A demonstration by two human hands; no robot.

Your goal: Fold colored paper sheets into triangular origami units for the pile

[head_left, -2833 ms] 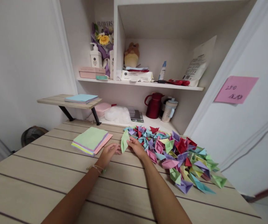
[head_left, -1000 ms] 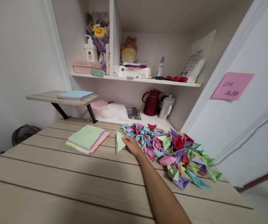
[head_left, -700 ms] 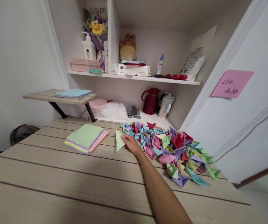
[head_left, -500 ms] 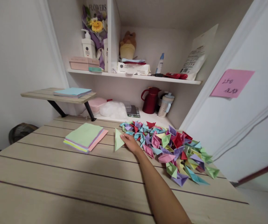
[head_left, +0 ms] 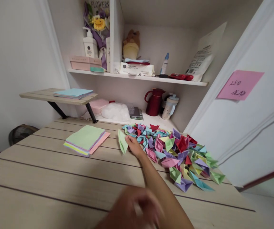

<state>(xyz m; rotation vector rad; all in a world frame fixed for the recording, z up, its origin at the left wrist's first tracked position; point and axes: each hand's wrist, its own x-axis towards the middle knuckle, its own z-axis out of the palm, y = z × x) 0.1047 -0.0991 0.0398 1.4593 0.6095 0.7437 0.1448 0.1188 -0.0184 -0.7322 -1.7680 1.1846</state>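
Wht wall [head_left: 15, 63], wd desk [head_left: 44, 181], wht shelving [head_left: 150, 44]

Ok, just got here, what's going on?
A person's right hand holds a green folded paper at its right edge, over the table. The left hand is a blur low in the view; can't tell if it holds anything. A heap of folded paper boats lies to the right, a stack of paper sheets to the left.
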